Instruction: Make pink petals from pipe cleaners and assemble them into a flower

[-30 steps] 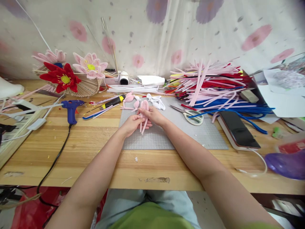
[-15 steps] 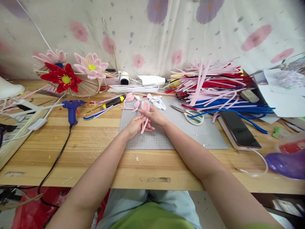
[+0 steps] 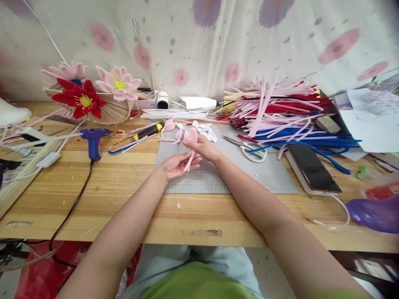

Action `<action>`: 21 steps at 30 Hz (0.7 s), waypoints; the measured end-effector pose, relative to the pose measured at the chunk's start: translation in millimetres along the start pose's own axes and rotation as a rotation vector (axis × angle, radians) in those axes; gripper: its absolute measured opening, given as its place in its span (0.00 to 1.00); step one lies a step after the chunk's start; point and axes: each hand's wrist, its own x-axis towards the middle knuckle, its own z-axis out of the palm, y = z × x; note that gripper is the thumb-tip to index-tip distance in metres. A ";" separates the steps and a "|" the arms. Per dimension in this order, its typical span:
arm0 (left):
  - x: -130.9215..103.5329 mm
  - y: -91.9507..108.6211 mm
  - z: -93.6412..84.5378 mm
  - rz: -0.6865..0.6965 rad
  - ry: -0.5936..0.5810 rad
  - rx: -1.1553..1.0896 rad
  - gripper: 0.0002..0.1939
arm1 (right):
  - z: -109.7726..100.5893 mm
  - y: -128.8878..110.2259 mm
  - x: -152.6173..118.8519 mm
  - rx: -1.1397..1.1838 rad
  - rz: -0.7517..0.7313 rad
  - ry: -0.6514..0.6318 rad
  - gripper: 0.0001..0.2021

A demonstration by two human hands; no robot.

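My right hand [image 3: 206, 149] pinches a bundle of pink pipe-cleaner petals [image 3: 191, 135] just below their looped tops. Their straight ends hang down across the fingers of my left hand [image 3: 177, 166], whose thumb rests against them from the left. Both hands are above the grey cutting mat [image 3: 215, 180]. Behind the bundle, a separate pink pipe-cleaner piece [image 3: 169, 125] with rounded petals lies to the left. White pipe-cleaner loops [image 3: 208, 132] lie to the right. Scissors [image 3: 249, 150] with pale handles rest on the mat, right of my hands.
A blue glue gun [image 3: 94, 142] stands at left, its black cord running off the table edge. A yellow-black utility knife [image 3: 149, 132] lies near the mat. Pipe cleaners [image 3: 274, 108] are heaped at back right, by a phone [image 3: 313, 168]. Finished flowers [image 3: 84, 101] stand at back left.
My left hand has loosened and turned, its fingers now more spread beneath the straight ends. My right hand still pinches the petals in nearly the same place.
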 end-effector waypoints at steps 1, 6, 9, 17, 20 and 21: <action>0.6 -0.2 -0.5 -0.001 0.005 -0.009 0.10 | 0.0 -0.1 0.3 -0.012 -0.001 -0.005 0.18; 2.3 -1.5 1.2 0.057 0.047 0.014 0.09 | -2.2 1.3 -0.1 0.003 0.077 -0.036 0.20; 2.0 -0.3 3.0 0.159 0.131 0.038 0.10 | -6.3 1.8 -4.4 0.095 0.140 -0.115 0.21; 0.6 4.2 0.0 0.291 0.191 0.088 0.07 | -7.1 2.7 -11.3 0.004 0.145 -0.097 0.18; 2.0 3.8 -1.6 0.410 0.272 0.064 0.05 | -0.2 4.0 -12.5 -0.166 0.016 0.094 0.16; 2.6 3.8 -1.9 0.450 0.307 0.053 0.04 | 3.0 4.0 -13.8 -0.255 -0.035 0.138 0.15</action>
